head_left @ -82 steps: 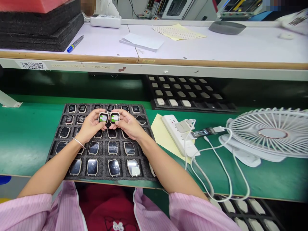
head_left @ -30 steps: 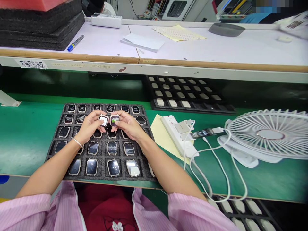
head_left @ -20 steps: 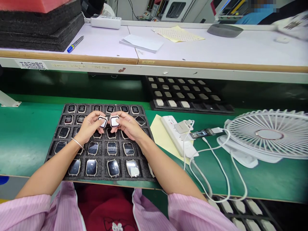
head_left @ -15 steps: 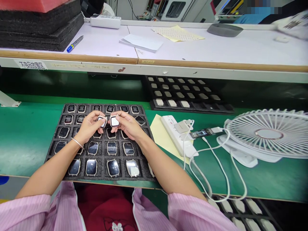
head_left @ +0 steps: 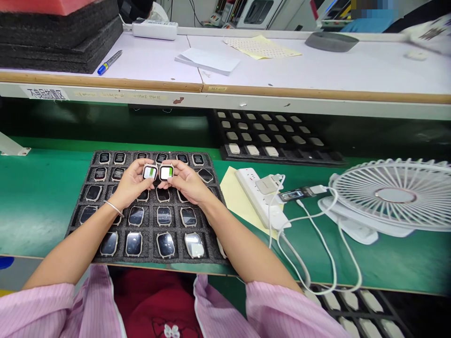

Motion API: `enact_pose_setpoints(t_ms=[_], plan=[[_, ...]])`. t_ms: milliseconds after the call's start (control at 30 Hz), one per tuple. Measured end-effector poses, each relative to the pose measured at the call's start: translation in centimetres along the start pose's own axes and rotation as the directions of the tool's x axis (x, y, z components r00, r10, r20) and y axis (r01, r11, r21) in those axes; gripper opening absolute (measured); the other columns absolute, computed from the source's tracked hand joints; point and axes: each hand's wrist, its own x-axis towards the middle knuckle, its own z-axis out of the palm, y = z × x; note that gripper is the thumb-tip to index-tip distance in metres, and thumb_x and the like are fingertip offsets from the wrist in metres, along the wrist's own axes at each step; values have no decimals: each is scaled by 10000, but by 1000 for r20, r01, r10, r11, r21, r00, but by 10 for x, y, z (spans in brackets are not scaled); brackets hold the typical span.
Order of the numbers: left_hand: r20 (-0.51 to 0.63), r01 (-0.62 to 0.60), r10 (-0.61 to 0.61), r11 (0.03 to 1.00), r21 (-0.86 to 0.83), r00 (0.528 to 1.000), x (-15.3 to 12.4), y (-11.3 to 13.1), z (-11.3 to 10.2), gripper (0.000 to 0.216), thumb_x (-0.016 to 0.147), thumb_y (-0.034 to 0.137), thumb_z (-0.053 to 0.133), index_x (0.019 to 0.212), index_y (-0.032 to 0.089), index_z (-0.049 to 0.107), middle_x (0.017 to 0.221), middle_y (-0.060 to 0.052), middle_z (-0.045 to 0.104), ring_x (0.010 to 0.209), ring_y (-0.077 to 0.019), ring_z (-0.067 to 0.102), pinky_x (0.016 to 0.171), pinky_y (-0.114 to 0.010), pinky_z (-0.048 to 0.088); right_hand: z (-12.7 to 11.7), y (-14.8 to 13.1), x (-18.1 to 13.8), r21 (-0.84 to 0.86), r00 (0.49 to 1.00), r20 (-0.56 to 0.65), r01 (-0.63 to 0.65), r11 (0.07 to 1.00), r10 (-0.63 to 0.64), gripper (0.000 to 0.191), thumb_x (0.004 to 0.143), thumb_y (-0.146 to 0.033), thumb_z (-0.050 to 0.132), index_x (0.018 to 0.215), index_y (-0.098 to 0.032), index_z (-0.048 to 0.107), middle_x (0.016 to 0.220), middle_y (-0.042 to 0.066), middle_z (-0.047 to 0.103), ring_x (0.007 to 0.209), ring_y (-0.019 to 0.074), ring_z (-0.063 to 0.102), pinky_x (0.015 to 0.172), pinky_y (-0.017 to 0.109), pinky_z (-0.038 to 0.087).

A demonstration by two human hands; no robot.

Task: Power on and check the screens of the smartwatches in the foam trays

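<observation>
My left hand [head_left: 131,184] grips a small square watch body [head_left: 150,172] whose screen glows white and green. Beside it, my right hand [head_left: 186,181] grips a second lit watch body [head_left: 167,172]. Both are held side by side, nearly touching, above the far half of a black foam tray [head_left: 78,208]. The tray's pockets hold several more watch bodies with dark screens. A thin bracelet sits on my left wrist.
A white power strip [head_left: 254,196] with plugs and white cables lies right of the tray on yellow paper. A white fan [head_left: 391,197] lies flat further right. Another black tray [head_left: 278,136] with pale parts sits behind. The raised shelf holds foam sheets [head_left: 52,42], a blue pen and papers.
Both watch screens changed their display, from green-and-white to mostly white and back to white with green. My hands tilted the watches slightly but stayed above the tray.
</observation>
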Motion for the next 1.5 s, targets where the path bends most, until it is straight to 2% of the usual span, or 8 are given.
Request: enact_pose_setpoints(t_ms=[200,367,500,700,967,1233,1367,1500], plan=[[8,-16,16,1000,-5,1000,0,-1,0,499,682,182,772,1125,210,546,959,1,642,653,-73,606,618,-205,556,-1,1,0,-39,1000,-4,28,999,-28,521,696,-223,815,1155,-246,571,917,-12,697,723,143,722,702,284,580],[-32,20,-19,998,51,999,-1,3,2,335,747,295,764,1013,195,585,812,33,624,517,-57,564,508,-191,495,-3,-1,0,-79,999,-18,-28,996,26,381,794,-421,766,1061,-217,585,885,10,728,586,117,679,549,243,514],[-52,11,-8,998,60,999,-1,3,3,324,753,345,778,969,192,592,792,40,612,470,-43,535,471,-185,470,-3,-1,0,-89,999,-33,-36,995,33,398,813,-502,741,1034,-213,582,842,10,731,543,113,659,506,233,481],[-45,0,2,999,40,999,0,3,3,362,711,280,797,991,193,585,816,29,615,543,-56,525,498,-181,493,-2,0,0,-59,1000,-28,-1,998,-1,426,754,-373,808,1080,-226,576,914,2,726,619,113,688,582,239,515],[-36,7,-6,999,40,999,0,-1,2,455,676,209,774,1082,200,569,915,-6,614,702,-104,559,554,-187,518,-3,2,2,-77,1000,-14,24,997,-25,454,745,-235,771,1143,-239,551,995,15,706,691,118,699,650,249,539],[-29,-26,27,999,33,999,2,-4,1,512,639,132,717,1116,205,546,1052,-26,613,788,-108,584,588,-179,521,-3,2,2,-64,999,-22,26,998,-27,533,682,-146,769,1155,-249,544,1033,3,704,704,114,702,676,256,550],[-46,-17,19,999,29,999,1,-1,1,514,636,133,704,1122,205,553,1010,4,626,661,-66,599,597,-192,530,-2,1,1,-97,999,-47,8,995,-12,404,761,-271,767,1110,-233,567,973,9,723,637,107,674,596,245,508],[-82,36,-32,998,49,996,-1,3,2,335,759,284,697,1055,185,576,873,17,648,521,-67,609,516,-205,505,-3,0,1,-109,998,-65,-15,994,8,371,818,-474,735,1030,-212,580,866,9,728,540,90,628,512,225,439]])
